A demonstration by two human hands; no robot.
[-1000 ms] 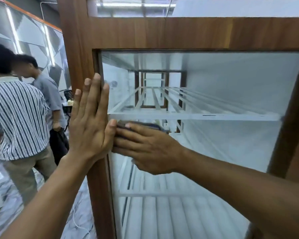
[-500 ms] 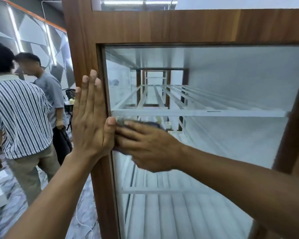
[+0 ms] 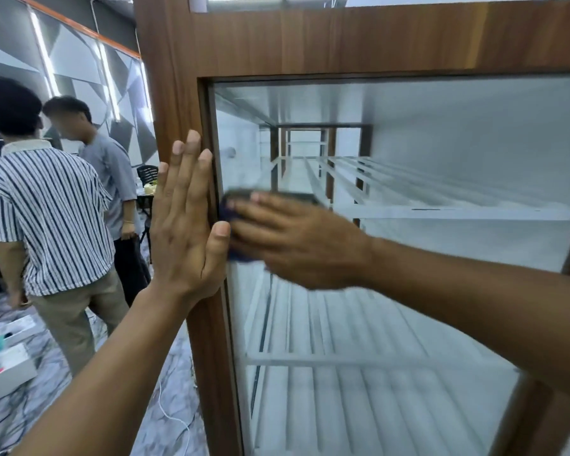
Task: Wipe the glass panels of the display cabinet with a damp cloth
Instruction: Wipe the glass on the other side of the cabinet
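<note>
A tall display cabinet with a brown wooden frame (image 3: 175,93) fills the view, and its glass panel (image 3: 441,291) shows white slatted shelves inside. My left hand (image 3: 185,232) lies flat with straight fingers against the frame's left post. My right hand (image 3: 297,238) presses a dark blue cloth (image 3: 226,209) flat on the glass, right beside the left post at mid height. Most of the cloth is hidden under my fingers and palm.
Two people (image 3: 46,209) stand close to the left of the cabinet with their backs turned. A white box (image 3: 4,366) sits low at the left on the marbled floor. A white cable (image 3: 175,419) trails on the floor by the cabinet's foot.
My right hand with the cloth has stayed pressed beside the left post, shifting only slightly. My left hand stays on the frame. My head has turned a little left.
</note>
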